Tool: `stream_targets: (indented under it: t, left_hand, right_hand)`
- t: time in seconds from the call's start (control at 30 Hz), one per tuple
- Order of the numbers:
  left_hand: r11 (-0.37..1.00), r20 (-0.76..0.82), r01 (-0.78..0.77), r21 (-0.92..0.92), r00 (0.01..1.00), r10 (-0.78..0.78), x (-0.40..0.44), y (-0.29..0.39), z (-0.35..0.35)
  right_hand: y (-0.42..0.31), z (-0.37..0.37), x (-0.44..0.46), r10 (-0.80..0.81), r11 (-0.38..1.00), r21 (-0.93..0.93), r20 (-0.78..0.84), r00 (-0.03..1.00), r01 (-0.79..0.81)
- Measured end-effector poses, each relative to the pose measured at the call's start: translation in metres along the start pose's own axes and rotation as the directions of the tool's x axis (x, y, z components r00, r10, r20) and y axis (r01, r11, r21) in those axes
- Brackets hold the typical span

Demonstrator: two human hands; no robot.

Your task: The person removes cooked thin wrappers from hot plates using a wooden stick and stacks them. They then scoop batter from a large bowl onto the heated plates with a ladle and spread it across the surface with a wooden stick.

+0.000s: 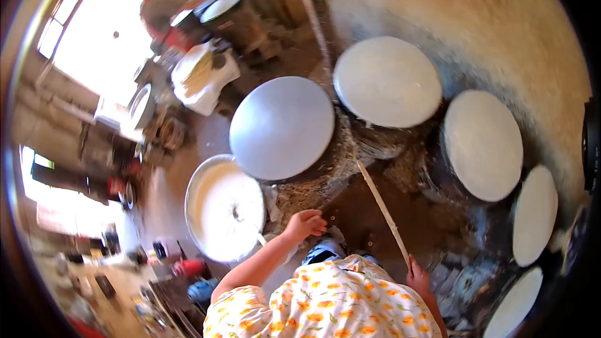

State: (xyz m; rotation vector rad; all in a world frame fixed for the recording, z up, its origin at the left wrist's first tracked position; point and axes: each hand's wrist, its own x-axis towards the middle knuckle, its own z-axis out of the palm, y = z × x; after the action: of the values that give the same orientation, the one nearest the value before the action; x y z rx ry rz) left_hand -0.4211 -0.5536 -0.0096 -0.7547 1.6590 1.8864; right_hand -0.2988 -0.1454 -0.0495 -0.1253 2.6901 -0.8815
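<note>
My right hand is closed round the lower end of a long, thin wooden stick. The stick slants up and left, its far tip near the base of the griddles. My left hand holds nothing, its fingers loosely bent and partly apart. Beside it is a large round basin of creamy white batter, with a pale handle leaning on its rim. Ahead stands a bare grey round griddle. To its right, several round griddles carry a whitish layer, among them one at the back and one by the wall.
Another person stands at the far left by more round griddles. A stack of flat round breads lies on a white cloth. A plastered wall bounds the right side. Cluttered goods sit at lower left.
</note>
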Motion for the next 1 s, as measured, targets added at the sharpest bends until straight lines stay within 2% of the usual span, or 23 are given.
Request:
stream_targets:
  t: [0.07, 0.13, 0.2, 0.23, 0.27, 0.3, 0.33, 0.4, 0.47, 0.53, 0.6, 0.63, 0.67, 0.73, 0.8, 0.87, 0.93, 1.0]
  left_hand:
    - [0.984, -0.234, -0.081, -0.158, 0.971, 0.042, -0.042, -0.013, -0.044]
    - [0.924, -0.495, -0.236, -0.302, 0.867, 0.059, -0.067, -0.050, -0.090]
    - [0.839, -0.669, -0.311, -0.446, 0.739, -0.082, -0.087, -0.088, -0.128]
    - [0.819, -0.678, -0.331, -0.468, 0.729, -0.093, -0.086, -0.114, -0.145]
    - [0.750, -0.628, -0.266, -0.605, 0.739, -0.245, -0.081, -0.143, -0.161]
    - [0.654, -0.548, -0.199, -0.730, 0.741, -0.387, -0.078, -0.160, -0.169]
    - [0.626, -0.543, -0.214, -0.750, 0.740, -0.397, -0.076, -0.164, -0.168]
    - [0.381, -0.219, 0.002, -0.925, 0.815, -0.536, -0.060, -0.163, -0.156]
    - [0.302, -0.080, 0.020, -0.953, 0.945, -0.317, -0.046, -0.155, -0.151]
    - [0.104, -0.066, -0.038, -0.994, 0.956, -0.286, -0.033, -0.135, -0.159]
    - [0.119, -0.252, -0.230, -0.966, 0.938, -0.237, -0.018, -0.141, -0.181]
    - [0.137, -0.352, -0.326, -0.935, 0.895, -0.275, -0.019, -0.132, -0.194]
    - [-0.090, -0.263, -0.305, -0.948, 0.912, -0.314, -0.011, -0.147, -0.219]
    - [-0.280, -0.067, -0.085, -0.956, 0.995, -0.074, -0.028, -0.168, -0.257]
    - [-0.178, -0.060, -0.103, -0.979, 0.970, -0.234, -0.071, -0.157, -0.260]
    - [-0.314, -0.114, -0.151, -0.937, 0.984, -0.136, -0.130, -0.151, -0.260]
    - [-0.279, -0.218, -0.278, -0.919, 0.949, -0.226, -0.160, -0.164, -0.276]
    - [-0.054, -0.296, -0.348, -0.936, 0.861, -0.414, -0.140, -0.202, -0.321]
  right_hand:
    - [-0.010, -0.013, 0.028, -0.059, 0.998, -0.018, 0.023, 0.998, 0.060]
    - [-0.034, -0.026, 0.062, -0.291, 0.956, -0.007, -0.104, 0.951, 0.292]
    - [-0.057, -0.028, 0.086, -0.367, 0.930, -0.022, -0.088, 0.926, 0.366]
    - [-0.070, -0.026, 0.098, -0.422, 0.906, -0.017, -0.118, 0.899, 0.423]
    - [-0.084, -0.023, 0.110, -0.471, 0.880, -0.010, -0.148, 0.870, 0.475]
    - [-0.100, -0.023, 0.118, -0.456, 0.888, 0.013, -0.119, 0.882, 0.460]
    - [-0.115, -0.019, 0.127, -0.480, 0.876, -0.005, -0.097, 0.872, 0.482]
    - [-0.145, -0.008, 0.144, -0.516, 0.854, 0.014, -0.115, 0.849, 0.521]
    - [-0.172, -0.001, 0.156, -0.526, 0.850, -0.022, -0.099, 0.845, 0.526]
    - [-0.196, 0.006, 0.170, -0.526, 0.850, -0.003, -0.059, 0.849, 0.526]
    - [-0.222, 0.010, 0.180, -0.553, 0.833, -0.030, -0.039, 0.832, 0.552]
    - [-0.233, 0.012, 0.183, -0.564, 0.825, -0.044, -0.042, 0.825, 0.563]
    - [-0.242, 0.014, 0.186, -0.571, 0.820, -0.050, -0.024, 0.820, 0.570]
    - [-0.257, 0.021, 0.194, -0.530, 0.848, -0.020, 0.012, 0.848, 0.530]
    - [-0.270, 0.026, 0.199, -0.569, 0.821, -0.043, 0.014, 0.822, 0.569]
    - [-0.276, 0.028, 0.203, -0.601, 0.797, -0.068, 0.012, 0.800, 0.600]
    - [-0.277, 0.030, 0.202, -0.571, 0.820, -0.042, 0.015, 0.821, 0.571]
    - [-0.282, 0.029, 0.198, -0.532, 0.842, -0.094, 0.021, 0.846, 0.531]
